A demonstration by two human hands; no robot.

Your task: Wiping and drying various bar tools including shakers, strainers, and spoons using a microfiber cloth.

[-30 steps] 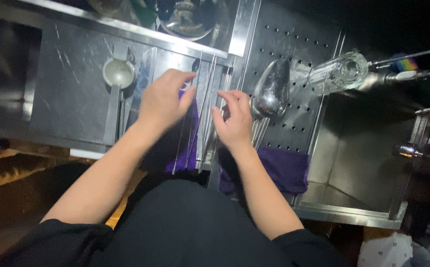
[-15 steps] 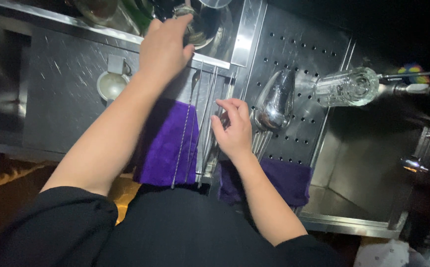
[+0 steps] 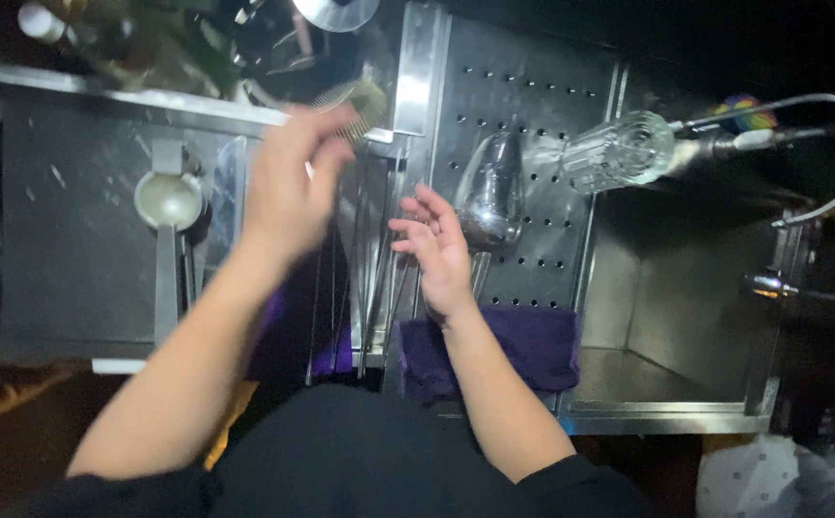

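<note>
No packages, labels, signs or screens visible at dim steel bar station; only bare metal, glassware, purple cloth, from nine o'clock to three o'clock.

This is a dim bar workstation. A perforated steel drainboard [image 3: 532,192] holds upturned glasses [image 3: 490,192]. Bottles [image 3: 101,38] stand behind it.
</note>
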